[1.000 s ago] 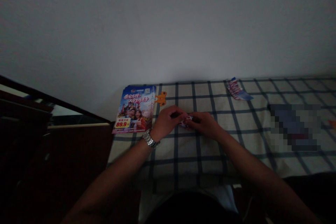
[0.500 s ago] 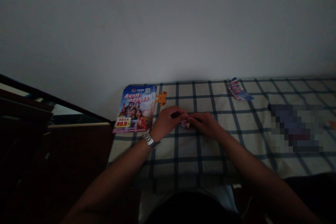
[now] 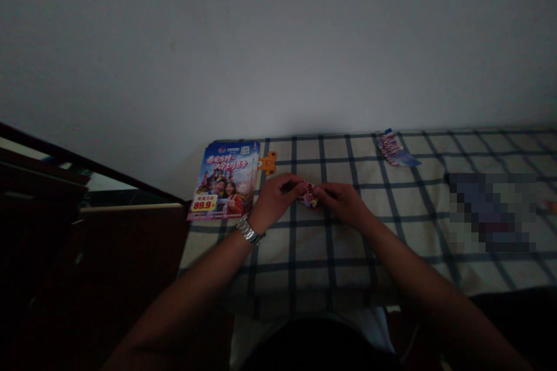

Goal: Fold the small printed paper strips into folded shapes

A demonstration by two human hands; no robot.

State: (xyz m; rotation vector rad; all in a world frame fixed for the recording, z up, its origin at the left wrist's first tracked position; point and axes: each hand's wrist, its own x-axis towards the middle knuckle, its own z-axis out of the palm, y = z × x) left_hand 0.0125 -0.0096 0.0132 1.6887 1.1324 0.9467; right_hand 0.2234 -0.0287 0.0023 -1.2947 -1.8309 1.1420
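Between my two hands is a small folded piece of printed paper (image 3: 310, 196), red, white and purple like the flyers. My left hand (image 3: 281, 194), with a metal watch (image 3: 249, 229) at the wrist, pinches its left side. The thumb and fingers of my right hand (image 3: 342, 202) are closed on its right side. Both hands are low over the checked cloth, and my fingers cover part of the paper. Left of my left hand lies a stack of colourful flyers (image 3: 226, 179).
A pleated, fan-like printed paper (image 3: 395, 149) lies at the back right of the checked cloth (image 3: 300, 266). An orange bear figure (image 3: 267, 163) shows beside the flyers. A blurred-out dark object (image 3: 487, 208) is at the right, with part of another person's hand (image 3: 550, 206) at the edge. The wall (image 3: 278, 58) rises behind.
My fingers have shifted slightly on the folded paper, and more of its printed face now shows between them. The stack and the pleated paper have stayed in place.
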